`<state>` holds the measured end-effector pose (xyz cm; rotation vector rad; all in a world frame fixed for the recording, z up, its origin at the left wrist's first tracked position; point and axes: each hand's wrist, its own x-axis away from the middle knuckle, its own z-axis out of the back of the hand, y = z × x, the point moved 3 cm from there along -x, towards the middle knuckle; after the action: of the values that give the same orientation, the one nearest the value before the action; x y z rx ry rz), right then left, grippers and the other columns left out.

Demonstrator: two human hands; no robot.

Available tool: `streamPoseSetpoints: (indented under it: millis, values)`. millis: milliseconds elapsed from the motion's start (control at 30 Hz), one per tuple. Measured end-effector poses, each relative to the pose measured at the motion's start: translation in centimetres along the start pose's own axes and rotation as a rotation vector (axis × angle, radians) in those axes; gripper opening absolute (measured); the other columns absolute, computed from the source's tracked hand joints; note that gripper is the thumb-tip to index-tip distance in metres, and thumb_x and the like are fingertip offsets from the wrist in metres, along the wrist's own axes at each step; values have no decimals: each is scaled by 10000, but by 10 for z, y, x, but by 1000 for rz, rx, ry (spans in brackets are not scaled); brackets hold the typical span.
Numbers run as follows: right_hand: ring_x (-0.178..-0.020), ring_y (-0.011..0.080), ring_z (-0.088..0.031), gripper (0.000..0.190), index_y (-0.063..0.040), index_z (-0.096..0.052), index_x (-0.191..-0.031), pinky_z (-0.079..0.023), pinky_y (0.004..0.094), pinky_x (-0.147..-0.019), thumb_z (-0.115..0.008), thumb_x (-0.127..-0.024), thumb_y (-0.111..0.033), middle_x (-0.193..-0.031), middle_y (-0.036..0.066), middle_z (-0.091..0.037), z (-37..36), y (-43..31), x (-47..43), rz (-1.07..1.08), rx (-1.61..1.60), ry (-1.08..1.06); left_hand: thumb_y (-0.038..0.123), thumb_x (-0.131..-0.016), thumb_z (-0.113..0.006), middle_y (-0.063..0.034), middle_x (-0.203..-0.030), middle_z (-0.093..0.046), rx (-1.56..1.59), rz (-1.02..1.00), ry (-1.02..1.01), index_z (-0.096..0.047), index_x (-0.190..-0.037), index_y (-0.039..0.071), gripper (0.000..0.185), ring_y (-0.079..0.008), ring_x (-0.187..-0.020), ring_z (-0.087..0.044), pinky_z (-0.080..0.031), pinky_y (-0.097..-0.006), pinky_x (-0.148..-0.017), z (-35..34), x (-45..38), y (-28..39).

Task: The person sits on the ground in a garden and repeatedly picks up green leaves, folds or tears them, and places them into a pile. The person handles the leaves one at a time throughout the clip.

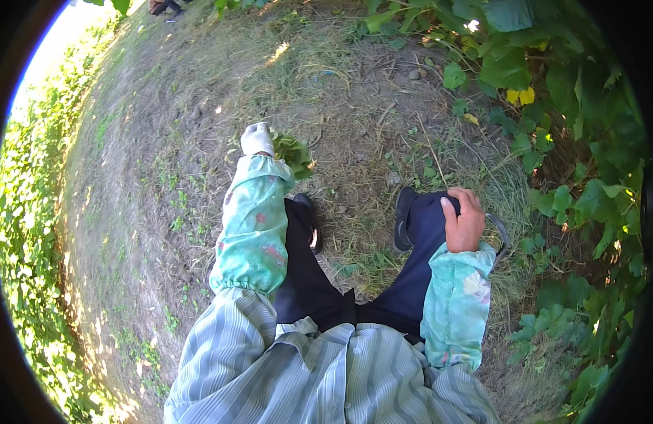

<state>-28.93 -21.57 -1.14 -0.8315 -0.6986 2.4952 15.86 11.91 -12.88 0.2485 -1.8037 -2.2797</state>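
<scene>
My left hand (257, 139), in a white glove, is closed, with a bunch of green leaves (292, 153) gripped at its right side. It is held out ahead of my left knee, above the ground. My bare right hand (464, 218) lies over my bent right knee, thumb to the left and fingers curled down. Just right of it shows a curved grey band (502, 236), perhaps a sickle blade; whether the hand touches it is hidden. Green patterned sleeve covers are on both forearms.
Leafy vines (565, 106) hang along the right side. Another row of foliage (29, 228) runs down the left. Between them lies soil with dry grass (358, 132) and small weeds. Part of another person (165, 6) shows far off at the top left.
</scene>
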Motion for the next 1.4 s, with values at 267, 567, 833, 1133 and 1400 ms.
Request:
streamPoseSetpoints:
  millis: [267,567,833,1133,1400]
  values:
    - [-1074,344,-639,223,-31,-682,-1063,-479,449,-944,-726,-896,-173,-1116,116,-705,-2,-3,-2,3,54,-24,304,-896,-747,-120,-859,-776,-351,-144,0,-801,-945,61,254,-237,-790,-736,-561,-376,-774,16,-15,-22]
    - [-1078,353,-644,211,-22,-685,-1044,-485,453,-945,-724,-892,-164,-1119,131,-703,4,-7,-2,-7,49,-13,194,-1030,-643,-97,-1003,-722,411,295,-768,-668,-1133,32,193,-248,-848,-719,-600,-373,-758,-42,86,57]
    - [-1079,360,-650,215,-17,-687,-1055,-494,453,-944,-732,-879,-132,-1123,138,-704,2,-5,1,-3,25,-19,206,-1045,-612,-123,-1076,-710,558,376,-585,-645,-1175,18,231,-299,-979,-700,-583,-458,-874,-38,77,59]
    - [-1069,366,-650,207,-16,-686,-1052,-500,457,-935,-724,-891,-141,-1118,149,-702,1,-5,-2,3,29,-26,140,-937,-701,-84,-796,-744,259,60,77,-770,-882,23,147,-173,-645,-658,-526,-331,-592,-7,33,30]
    - [-1070,373,-646,207,-8,-681,-1064,-494,460,-937,-704,-914,-147,-1119,149,-699,1,-2,-4,5,32,-62,225,-908,-747,-116,-804,-749,-125,-152,189,-775,-938,42,187,-230,-714,-694,-541,-384,-717,1,29,27]
